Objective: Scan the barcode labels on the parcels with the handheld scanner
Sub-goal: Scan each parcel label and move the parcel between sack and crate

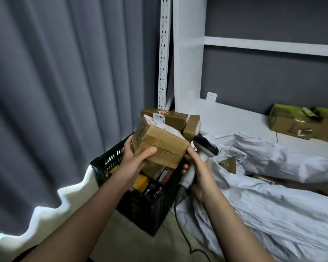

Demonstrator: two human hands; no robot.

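The left hand (138,156) holds a brown cardboard parcel (159,142) above the black crate (140,201), thumb on the near face, fingers curled round the far left edge. The parcel is tilted, probably to turn a labelled face toward the scanner; paper labels show on its upper face, print too blurred to read. Its cardboard is matt, taped, slightly dented at the corners.

The right hand (195,174) grips the pale handle of the handheld scanner (201,156), fingers wrapped round it, just right of the crate. The dark, rounded scanner head sits beside the parcel's right corner, apparently not yet aimed at a label. A dark cable (180,229) trails from the handle to the floor.

The crate is rigid lattice plastic, holding small boxes of mixed colours. Behind it, two more cardboard parcels (170,118) are stacked, one bearing a barcode label. To its right lie crumpled grey poly mailers (273,195), soft and wrinkled.
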